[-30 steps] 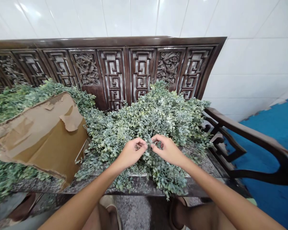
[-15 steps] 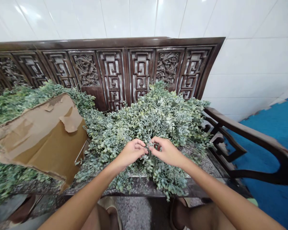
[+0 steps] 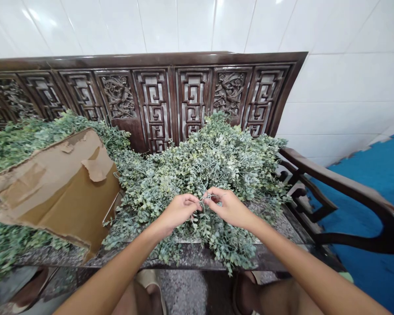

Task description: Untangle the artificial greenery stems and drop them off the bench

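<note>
A big heap of artificial green foliage sprigs [image 3: 213, 162] lies on the seat of a dark carved wooden bench [image 3: 157, 96]. Both my hands meet at the near side of the heap. My left hand [image 3: 179, 210] is closed, its fingertips pinching a thin sprig stem [image 3: 204, 197]. My right hand [image 3: 228, 206] is closed too, pinching the same stem from the other side. The fingertips of the two hands almost touch. Leaves hide the lower part of the stem.
A torn brown cardboard piece [image 3: 59, 188] lies on more foliage at the left. The bench armrest [image 3: 341, 183] curves along the right, with blue floor matting [image 3: 377, 183] beyond. White tiled wall behind. My knees show below the seat's front edge.
My hands have shifted slightly down and toward me while staying pinched together on the stem. Nothing else has moved.
</note>
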The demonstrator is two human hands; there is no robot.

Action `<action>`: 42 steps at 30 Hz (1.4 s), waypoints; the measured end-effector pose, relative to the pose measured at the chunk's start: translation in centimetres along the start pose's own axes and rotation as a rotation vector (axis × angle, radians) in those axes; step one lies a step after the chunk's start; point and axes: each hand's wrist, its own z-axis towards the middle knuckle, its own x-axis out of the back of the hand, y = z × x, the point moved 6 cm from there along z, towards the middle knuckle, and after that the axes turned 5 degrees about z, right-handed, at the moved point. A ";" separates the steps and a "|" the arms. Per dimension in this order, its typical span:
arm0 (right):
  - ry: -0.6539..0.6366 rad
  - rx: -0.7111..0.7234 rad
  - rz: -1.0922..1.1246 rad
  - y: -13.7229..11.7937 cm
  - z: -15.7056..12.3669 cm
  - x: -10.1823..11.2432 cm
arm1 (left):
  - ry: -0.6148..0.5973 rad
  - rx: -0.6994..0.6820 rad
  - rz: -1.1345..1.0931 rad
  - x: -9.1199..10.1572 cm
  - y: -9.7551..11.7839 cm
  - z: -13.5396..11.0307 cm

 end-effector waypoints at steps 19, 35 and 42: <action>-0.016 0.009 -0.081 -0.7 -0.3 0.1 | 0.046 -0.007 0.055 0.1 -0.4 0.0; 0.053 0.052 -0.249 -0.8 -0.5 -0.3 | 0.239 -0.278 0.176 -0.1 0.2 -0.3; 0.066 0.074 -0.305 -1.5 -0.6 -0.6 | 0.261 -0.286 0.179 0.3 -0.1 -0.1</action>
